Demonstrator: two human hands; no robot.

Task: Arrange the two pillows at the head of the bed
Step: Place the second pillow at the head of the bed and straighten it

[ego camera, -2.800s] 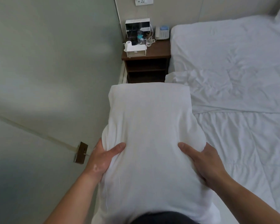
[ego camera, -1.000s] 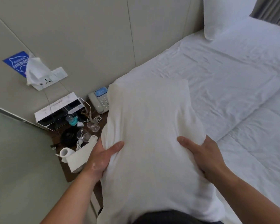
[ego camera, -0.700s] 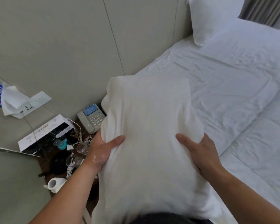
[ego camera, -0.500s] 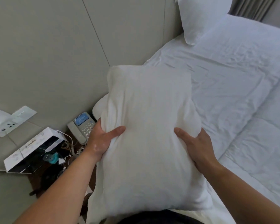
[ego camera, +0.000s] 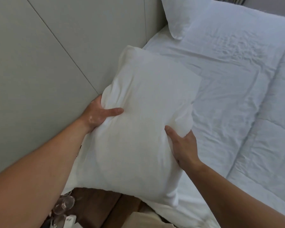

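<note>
Head view, single frame. Landmark for all places: the padded headboard wall, grey-beige, panelled, filling the upper left.

Item 1: white pillow, the one in hand. Held above the near corner of the bed, its left edge right beside the headboard wall; whether it touches the wall cannot be told. Long axis runs from the near lower edge up and away along the wall, far short end pointing toward the second pillow. Its broad face is turned up toward the camera, tilted. The lower end overhangs the bedside table.

Item 2: left hand. Clamped on the pillow's wall-side edge, thumb lying across the top face, the other fingers hidden behind the cloth, between pillow and wall.

Item 3: right hand. Gripping the pillow's edge away from the wall, thumb pressed into the face, fabric bunched above it.

Item 4: second pillow, white. Leaning against the headboard wall at the far end of the bed, well apart from item 1.

Item 5: bed sheet, white and wrinkled, bare between the two pillows along the wall.

Item 6: bedside table, dark wood, at the foot of the wall below the held pillow, with clear glasses on it.
</note>
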